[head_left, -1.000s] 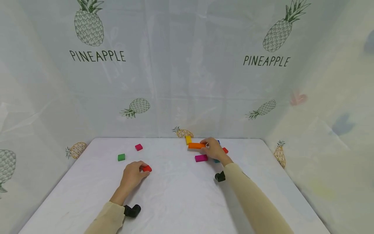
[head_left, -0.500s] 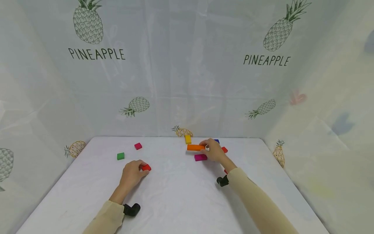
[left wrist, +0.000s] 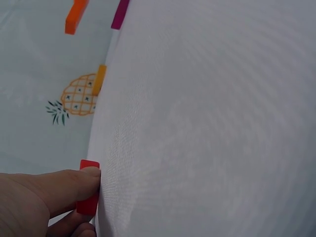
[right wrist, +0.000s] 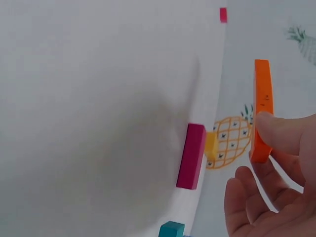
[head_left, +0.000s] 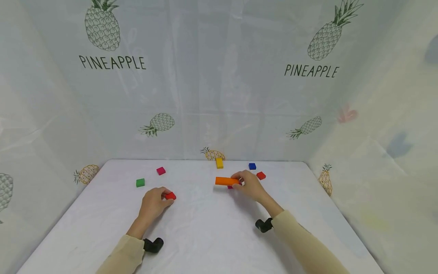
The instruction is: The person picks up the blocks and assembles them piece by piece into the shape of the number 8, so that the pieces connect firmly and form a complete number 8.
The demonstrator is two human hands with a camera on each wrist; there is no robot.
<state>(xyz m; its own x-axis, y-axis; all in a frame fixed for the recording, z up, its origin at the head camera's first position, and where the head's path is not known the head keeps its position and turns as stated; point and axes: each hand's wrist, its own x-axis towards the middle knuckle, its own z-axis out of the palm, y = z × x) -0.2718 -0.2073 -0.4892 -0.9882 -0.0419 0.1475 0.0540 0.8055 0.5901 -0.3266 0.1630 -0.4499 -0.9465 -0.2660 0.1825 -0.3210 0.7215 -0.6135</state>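
In the head view my right hand (head_left: 249, 186) pinches one end of a long orange block (head_left: 224, 181) and holds it above the table. In the right wrist view the thumb presses on the orange block (right wrist: 262, 98), with fingers behind it. A magenta block (right wrist: 191, 155) lies on the table below, mostly hidden by the orange block and hand in the head view. My left hand (head_left: 152, 205) grips a small red block (head_left: 171, 195) at the left middle of the table. Thumb and fingers pinch that red block (left wrist: 88, 205) in the left wrist view.
A green block (head_left: 140, 182) and a pink block (head_left: 161, 171) lie at the left. Toward the back are a yellow block (head_left: 219, 163), a blue block (head_left: 252, 166) and another red block (head_left: 261, 176). A teal block (right wrist: 171, 229) shows in the right wrist view.
My right hand has moved the orange block toward me and slightly left, from near the yellow block to over the magenta one. My left hand stays on the red block.
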